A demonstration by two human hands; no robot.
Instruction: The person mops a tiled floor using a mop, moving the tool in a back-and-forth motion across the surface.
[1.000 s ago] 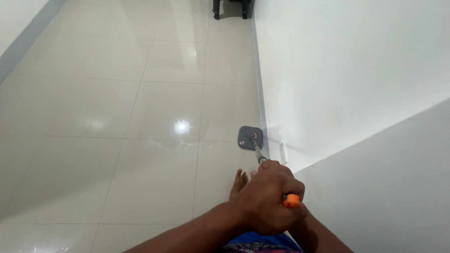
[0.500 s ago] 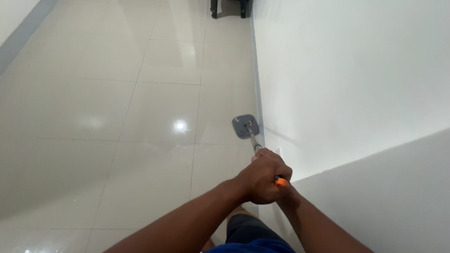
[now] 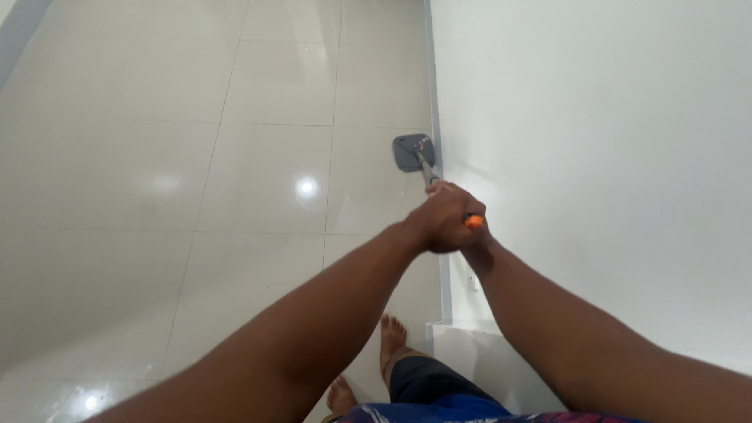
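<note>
Both arms out, left hand (image 3: 440,222) wrapped tight round the mop (image 3: 413,152) pole near its orange end; right hand (image 3: 475,252) tucked under it, grip can't tell. Grey mop head flat on floor (image 3: 235,196), touching the wall (image 3: 595,157) base. Tiles by wall look glossy; how much is mopped, can't say. No pkgs/labels; small white socket (image 3: 471,280) low on wall.

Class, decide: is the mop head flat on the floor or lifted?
Flat: the grey mop head lies on the tiled floor beside the wall.
</note>
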